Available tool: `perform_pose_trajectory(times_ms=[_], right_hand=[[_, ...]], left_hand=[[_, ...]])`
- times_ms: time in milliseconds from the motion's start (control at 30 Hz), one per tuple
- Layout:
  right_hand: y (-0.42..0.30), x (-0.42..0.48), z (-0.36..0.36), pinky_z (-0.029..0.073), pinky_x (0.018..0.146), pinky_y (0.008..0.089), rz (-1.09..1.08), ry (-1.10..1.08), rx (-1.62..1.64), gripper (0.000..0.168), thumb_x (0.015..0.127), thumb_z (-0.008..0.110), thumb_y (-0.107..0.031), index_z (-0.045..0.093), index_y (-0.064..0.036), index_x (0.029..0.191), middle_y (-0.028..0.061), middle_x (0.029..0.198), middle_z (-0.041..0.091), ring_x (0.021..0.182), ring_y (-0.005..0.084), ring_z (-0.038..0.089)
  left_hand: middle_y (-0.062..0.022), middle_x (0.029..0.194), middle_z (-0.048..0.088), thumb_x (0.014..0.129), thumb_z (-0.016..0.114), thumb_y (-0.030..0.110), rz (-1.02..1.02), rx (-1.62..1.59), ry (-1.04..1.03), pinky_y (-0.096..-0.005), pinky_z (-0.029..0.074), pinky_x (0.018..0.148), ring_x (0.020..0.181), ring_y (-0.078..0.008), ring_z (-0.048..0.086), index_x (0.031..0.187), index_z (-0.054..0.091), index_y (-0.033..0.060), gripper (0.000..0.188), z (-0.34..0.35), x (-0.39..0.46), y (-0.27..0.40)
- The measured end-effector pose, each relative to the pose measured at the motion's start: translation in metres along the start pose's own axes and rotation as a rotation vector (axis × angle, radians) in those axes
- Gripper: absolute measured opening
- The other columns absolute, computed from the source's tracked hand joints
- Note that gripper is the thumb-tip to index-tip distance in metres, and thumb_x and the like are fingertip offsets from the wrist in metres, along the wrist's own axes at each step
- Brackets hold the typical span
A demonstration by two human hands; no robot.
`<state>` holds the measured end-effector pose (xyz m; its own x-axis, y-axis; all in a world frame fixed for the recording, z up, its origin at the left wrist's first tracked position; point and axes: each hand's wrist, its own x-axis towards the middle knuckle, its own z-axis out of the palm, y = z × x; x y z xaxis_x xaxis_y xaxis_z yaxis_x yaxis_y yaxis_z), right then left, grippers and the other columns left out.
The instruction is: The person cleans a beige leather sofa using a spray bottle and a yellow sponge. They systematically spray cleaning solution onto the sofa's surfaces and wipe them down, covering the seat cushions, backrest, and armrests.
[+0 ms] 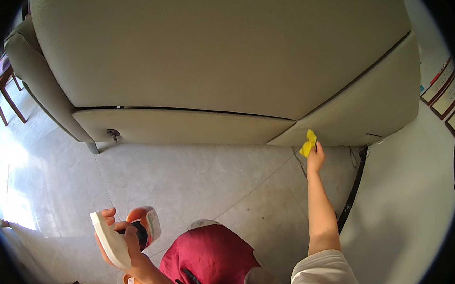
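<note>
My left hand [132, 249] grips a spray bottle by its neck, low in the view. The bottle has a white trigger head [109, 238] and a clear body [153, 227] with an orange part, bearing a label. Out at the end of my stretched arm, my right hand [316, 159] holds a yellow cloth [309, 144]. The cloth is at the lower edge of the sofa's right-hand panel [354, 110]; I cannot tell whether it touches. A greyish-beige sofa [201, 54] fills the upper view, with dark gaps between its panels.
A dark fitting [113, 134] sticks out of the sofa's lower panel, near a sofa leg [93, 148]. Thin cables [353, 157] lie by the black skirting [352, 192]. Framed papers [440, 86] hang on the right wall. Wooden furniture legs [9, 99] stand left on grey floor tiles [194, 175].
</note>
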<state>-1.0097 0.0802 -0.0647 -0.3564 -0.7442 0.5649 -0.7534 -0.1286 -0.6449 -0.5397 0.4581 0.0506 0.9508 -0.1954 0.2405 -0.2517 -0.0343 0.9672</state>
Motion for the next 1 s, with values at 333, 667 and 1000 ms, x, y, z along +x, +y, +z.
perform_pose_trajectory(times_ms=[333,667,1000], right_hand=[[-0.077,-0.014,0.075,0.048,0.090,0.0367,-0.234,-0.065,-0.103,0.036,0.081,0.064,-0.013,0.064,-0.003,0.116,0.0176,0.125,0.058,0.110,0.0302,0.059],[-0.106,-0.011,0.096,0.059,0.055,0.0297,-0.070,-0.129,0.158,0.021,0.084,0.058,-0.001,0.065,0.008,0.102,0.0126,0.092,0.064,0.063,0.0213,0.066],[-0.356,-0.220,0.174,0.050,0.060,0.0364,-0.684,-0.195,0.321,0.023,0.081,0.059,-0.002,0.065,-0.001,0.103,0.0090,0.086,0.057,0.067,0.0272,0.059]], left_hand=[[-0.0229,0.105,0.058,0.061,0.056,-0.010,-0.054,-0.188,-0.121,-0.0282,0.050,0.061,0.053,-0.0144,0.056,0.097,0.052,-0.0063,0.036,-0.003,0.002,-0.009],[-0.0205,0.099,0.062,0.065,0.058,-0.007,0.127,-0.083,-0.043,-0.0307,0.050,0.067,0.060,-0.0147,0.057,0.094,0.054,-0.0047,0.029,-0.026,0.026,-0.028],[-0.0180,0.090,0.063,0.059,0.052,-0.013,-0.078,-0.226,-0.070,-0.0388,0.049,0.081,0.077,-0.0205,0.062,0.087,0.052,-0.0033,0.031,-0.020,0.041,-0.014]])
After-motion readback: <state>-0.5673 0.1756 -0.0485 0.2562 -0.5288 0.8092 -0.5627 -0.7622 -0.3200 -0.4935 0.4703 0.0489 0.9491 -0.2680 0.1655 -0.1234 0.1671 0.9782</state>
